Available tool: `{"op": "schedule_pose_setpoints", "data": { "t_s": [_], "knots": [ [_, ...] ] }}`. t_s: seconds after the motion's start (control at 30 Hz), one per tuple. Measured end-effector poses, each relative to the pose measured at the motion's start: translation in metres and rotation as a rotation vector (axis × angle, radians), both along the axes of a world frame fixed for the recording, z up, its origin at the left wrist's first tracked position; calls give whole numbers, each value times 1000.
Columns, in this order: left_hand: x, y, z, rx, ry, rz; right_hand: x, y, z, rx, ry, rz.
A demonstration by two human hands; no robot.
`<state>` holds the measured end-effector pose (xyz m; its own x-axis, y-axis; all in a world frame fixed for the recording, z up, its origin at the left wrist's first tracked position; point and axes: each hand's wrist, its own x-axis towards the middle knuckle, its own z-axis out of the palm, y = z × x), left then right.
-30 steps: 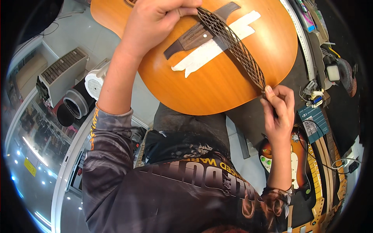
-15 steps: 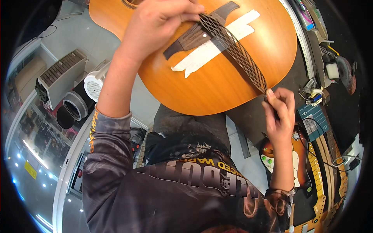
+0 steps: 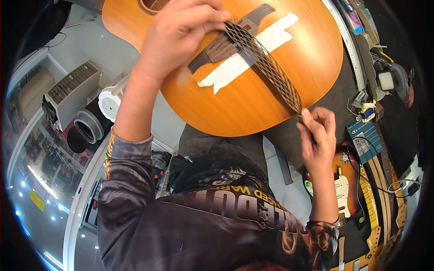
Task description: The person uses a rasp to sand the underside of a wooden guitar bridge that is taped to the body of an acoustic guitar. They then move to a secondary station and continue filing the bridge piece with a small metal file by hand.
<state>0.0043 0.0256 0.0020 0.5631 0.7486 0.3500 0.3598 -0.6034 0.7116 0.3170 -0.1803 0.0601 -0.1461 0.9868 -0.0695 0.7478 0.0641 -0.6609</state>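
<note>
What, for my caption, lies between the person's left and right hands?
A dark lattice strip runs from left hand to right hand, crossing in front of the guitar and white tape in the head view.

The upper edge crops the glossy orange-brown wooden guitar body (image 3: pixel 235 101) and the bare left hand (image 3: pixel 178 31). The bare right hand (image 3: pixel 319 133) partly conceals the lower end of the dark lattice strip (image 3: pixel 266 64), which obscures part of the dark brown wooden bridge (image 3: pixel 221 49). The bare right forearm (image 3: pixel 324 194) covers part of the sunburst electric guitar (image 3: pixel 344 195).
</note>
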Motion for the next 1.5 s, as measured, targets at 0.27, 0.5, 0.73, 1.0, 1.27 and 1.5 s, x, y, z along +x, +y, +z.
{"op": "schedule_pose_setpoints", "data": {
  "t_s": [0.27, 0.5, 0.73, 1.0, 1.27, 1.5],
  "knots": [
    [-7, 10, -5, 14, 24, 45, -11, 11, -4, 26, 8, -11],
    [-5, 11, -1, 22, 53, -15, -6, 6, -7, 3, -14, -16],
    [2, 2, 3, -42, 37, -39, 3, -6, 2, -29, 7, -34],
    [4, 7, 2, -33, 25, -16, 11, 1, 5, -14, -4, -17],
    [12, 10, 3, -12, 20, -35, 14, 6, 2, -5, 6, -14],
    [8, 16, 3, -24, 29, 24, 7, 21, -7, 31, 16, 14]
  ]
}}
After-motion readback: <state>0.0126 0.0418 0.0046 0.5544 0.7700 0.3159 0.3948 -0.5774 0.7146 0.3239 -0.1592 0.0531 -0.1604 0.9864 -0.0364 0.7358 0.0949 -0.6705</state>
